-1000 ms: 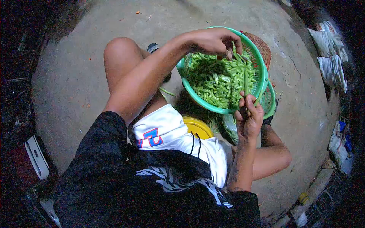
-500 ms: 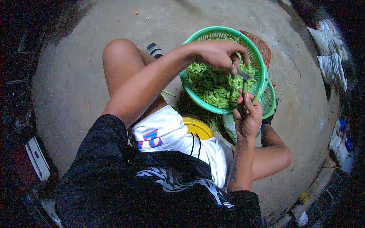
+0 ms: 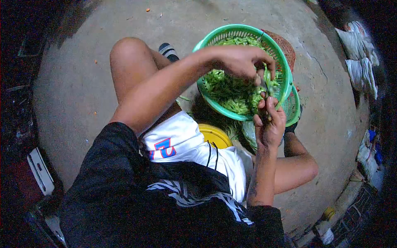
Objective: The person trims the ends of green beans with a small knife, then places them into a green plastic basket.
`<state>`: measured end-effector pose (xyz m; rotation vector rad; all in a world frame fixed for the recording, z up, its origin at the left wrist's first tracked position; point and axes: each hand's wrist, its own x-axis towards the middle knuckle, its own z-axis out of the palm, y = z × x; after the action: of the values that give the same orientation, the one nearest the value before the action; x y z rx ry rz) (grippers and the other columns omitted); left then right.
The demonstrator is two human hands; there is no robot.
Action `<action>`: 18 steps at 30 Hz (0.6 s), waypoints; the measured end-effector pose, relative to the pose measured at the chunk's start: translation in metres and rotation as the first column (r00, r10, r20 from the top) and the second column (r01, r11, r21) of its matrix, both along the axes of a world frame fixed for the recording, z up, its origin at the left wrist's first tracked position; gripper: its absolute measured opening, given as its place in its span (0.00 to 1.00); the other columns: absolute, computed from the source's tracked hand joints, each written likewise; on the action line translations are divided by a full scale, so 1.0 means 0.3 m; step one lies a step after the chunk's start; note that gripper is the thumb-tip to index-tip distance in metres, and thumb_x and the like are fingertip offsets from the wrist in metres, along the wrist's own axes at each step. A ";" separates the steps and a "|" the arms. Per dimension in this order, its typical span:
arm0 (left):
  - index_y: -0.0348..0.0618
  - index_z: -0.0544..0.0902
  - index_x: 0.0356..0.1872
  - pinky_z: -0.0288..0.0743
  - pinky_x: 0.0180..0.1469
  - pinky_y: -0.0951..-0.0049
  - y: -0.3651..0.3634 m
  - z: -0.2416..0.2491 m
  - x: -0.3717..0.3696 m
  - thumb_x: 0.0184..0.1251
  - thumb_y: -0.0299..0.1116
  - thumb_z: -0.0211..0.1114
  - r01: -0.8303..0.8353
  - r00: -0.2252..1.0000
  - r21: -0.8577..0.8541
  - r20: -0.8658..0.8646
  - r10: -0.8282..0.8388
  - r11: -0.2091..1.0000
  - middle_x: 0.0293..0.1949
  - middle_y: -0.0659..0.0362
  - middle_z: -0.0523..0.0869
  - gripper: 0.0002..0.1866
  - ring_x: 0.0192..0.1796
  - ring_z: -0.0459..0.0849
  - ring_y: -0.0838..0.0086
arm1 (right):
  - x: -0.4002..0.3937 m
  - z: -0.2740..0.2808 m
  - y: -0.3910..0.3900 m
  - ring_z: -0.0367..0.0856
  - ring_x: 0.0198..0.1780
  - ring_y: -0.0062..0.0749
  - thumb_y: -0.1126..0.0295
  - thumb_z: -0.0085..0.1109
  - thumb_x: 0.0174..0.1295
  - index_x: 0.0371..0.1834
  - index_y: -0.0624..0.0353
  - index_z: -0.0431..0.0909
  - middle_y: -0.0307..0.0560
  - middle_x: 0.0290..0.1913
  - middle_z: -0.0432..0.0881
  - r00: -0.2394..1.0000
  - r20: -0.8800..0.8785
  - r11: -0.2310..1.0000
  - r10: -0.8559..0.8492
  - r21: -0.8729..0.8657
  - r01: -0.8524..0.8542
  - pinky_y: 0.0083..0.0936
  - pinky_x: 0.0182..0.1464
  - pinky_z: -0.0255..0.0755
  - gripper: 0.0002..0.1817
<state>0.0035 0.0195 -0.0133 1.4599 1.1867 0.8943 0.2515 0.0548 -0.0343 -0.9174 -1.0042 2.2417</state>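
My left hand point(image 3: 244, 62) reaches over the round green basket point(image 3: 285, 76), its fingers curled round a small knife point(image 3: 260, 77) whose short blade is partly hidden. Just below, my right hand point(image 3: 271, 124) is closed round a green broccoli stalk point(image 3: 255, 100) with a floret on it, held upright near the basket's near right rim. Strips of pale green peel hang between the two hands, by the blade. In the basket lie dark green florets point(image 3: 233, 87) and many light green cut pieces point(image 3: 237, 106).
Behind the basket sits a reddish mesh sack point(image 3: 285, 47). A second green basket point(image 3: 294, 108) shows under the first on the right. A yellow lidded bucket point(image 3: 215, 136) stands between my legs. White sacks point(image 3: 362, 74) lie along the right; scraps dot the concrete floor point(image 3: 82, 74).
The knife blade, which stuck out to the right over the stalk, is now closer in to my left fingers. The floret shows more in my right hand, and green strips have come up beside the blade.
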 end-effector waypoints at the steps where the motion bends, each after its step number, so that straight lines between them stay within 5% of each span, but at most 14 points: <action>1: 0.42 0.82 0.55 0.77 0.50 0.73 0.017 -0.010 -0.033 0.60 0.25 0.71 0.009 1.000 0.047 -0.028 -0.007 0.999 0.43 0.62 0.85 0.20 0.46 0.81 0.78 | 0.002 0.006 -0.001 0.72 0.26 0.15 0.67 0.62 0.74 0.49 0.61 0.82 0.48 0.40 0.86 1.000 0.002 1.000 0.003 -0.001 -0.003 0.12 0.20 0.57 0.09; 5: 0.43 0.82 0.56 0.77 0.51 0.71 0.028 -0.050 -0.084 0.61 0.28 0.72 -0.109 0.994 0.063 0.005 0.109 0.992 0.45 0.62 0.85 0.21 0.46 0.80 0.77 | -0.019 0.038 -0.009 0.70 0.24 0.14 0.67 0.62 0.74 0.47 0.60 0.82 0.47 0.40 0.86 0.999 0.039 1.000 -0.020 -0.011 0.021 0.12 0.20 0.56 0.08; 7: 0.44 0.81 0.58 0.75 0.48 0.72 0.001 -0.001 -0.039 0.61 0.29 0.73 -0.027 0.999 -0.060 0.037 0.030 0.998 0.43 0.61 0.84 0.23 0.44 0.80 0.77 | -0.024 0.036 -0.009 0.70 0.24 0.14 0.67 0.62 0.74 0.47 0.60 0.82 0.48 0.40 0.87 0.998 0.048 0.999 -0.040 -0.003 0.040 0.12 0.20 0.56 0.08; 13: 0.42 0.80 0.58 0.75 0.48 0.72 -0.001 -0.005 -0.022 0.62 0.28 0.72 -0.052 0.998 -0.052 0.039 0.054 0.997 0.40 0.61 0.83 0.22 0.44 0.80 0.76 | -0.022 0.056 -0.013 0.69 0.23 0.13 0.66 0.59 0.76 0.47 0.61 0.81 0.48 0.38 0.88 0.999 -0.019 0.993 -0.037 -0.117 0.035 0.12 0.19 0.57 0.09; 18: 0.42 0.81 0.58 0.76 0.48 0.72 0.005 -0.003 -0.030 0.62 0.27 0.72 -0.046 0.999 0.009 -0.028 0.046 0.999 0.40 0.61 0.83 0.22 0.45 0.80 0.76 | -0.031 0.064 -0.021 0.72 0.28 0.14 0.66 0.58 0.76 0.49 0.63 0.81 0.51 0.46 0.86 0.994 0.107 0.999 -0.011 -0.052 0.016 0.12 0.19 0.58 0.11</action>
<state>-0.0054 0.0210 -0.0141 1.4607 1.2429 0.9134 0.2422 0.0484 -0.0153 -1.0742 -0.9863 2.2378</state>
